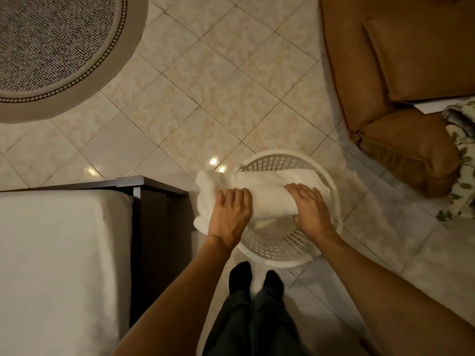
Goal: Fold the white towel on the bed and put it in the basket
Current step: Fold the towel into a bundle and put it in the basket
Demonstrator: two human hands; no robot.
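A folded white towel [259, 187] is held level over the round white plastic basket [280, 260], which stands on the tiled floor. Its left end sticks out past the basket's rim. My left hand [230, 214] grips the towel near its left end, fingers on top. At the towel's right end, my right hand [309, 209] holds it above the basket's opening. The basket's bottom shows below the towel, partly hidden by it. The bed [59, 265] with a white sheet lies at the lower left.
The bed's dark wooden frame [154, 227] stands just left of the basket. A brown leather armchair [401, 98] fills the upper right, with leaf-patterned cloth [462, 170] at its edge. A round patterned rug [56, 47] lies at the upper left. My feet in dark socks [254, 278] stand behind the basket.
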